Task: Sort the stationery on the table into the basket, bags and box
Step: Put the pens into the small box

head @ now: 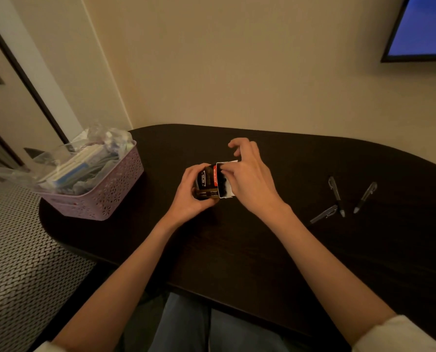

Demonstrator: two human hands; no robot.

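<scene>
- Denim trouser legs (211, 326) lie nearest us, under the edge of the dark wood-grain table with rounded corners (237, 250), and both our bare forearms reach out over it.
- At mid-table our left hand (189, 194) curls round the small black and red cardboard box (208, 179), fingers wrapped about its closed end and underside.
- That box lies on its side with its long axis running left to right; its white inner tray (225, 181) is slid out towards the right, and small dark items sit in the tray, too dim for us to name.
- Our right hand (249, 179) is at the tray's open end, thumb and forefinger pinching its far edge, the other fingers loosely arched above.
- To the right, well apart from the box, three slim dark pens with clear caps (338, 199) lie loose, their tips drawn roughly together towards us.
- At the left edge stands the lilac plastic basket with pierced floral walls (115, 189), heaped with crinkled clear plastic bags (79, 153) and flat packets.
- Farthest off we see a plain cream wall and the corner of a blue-lit screen (425, 26).
</scene>
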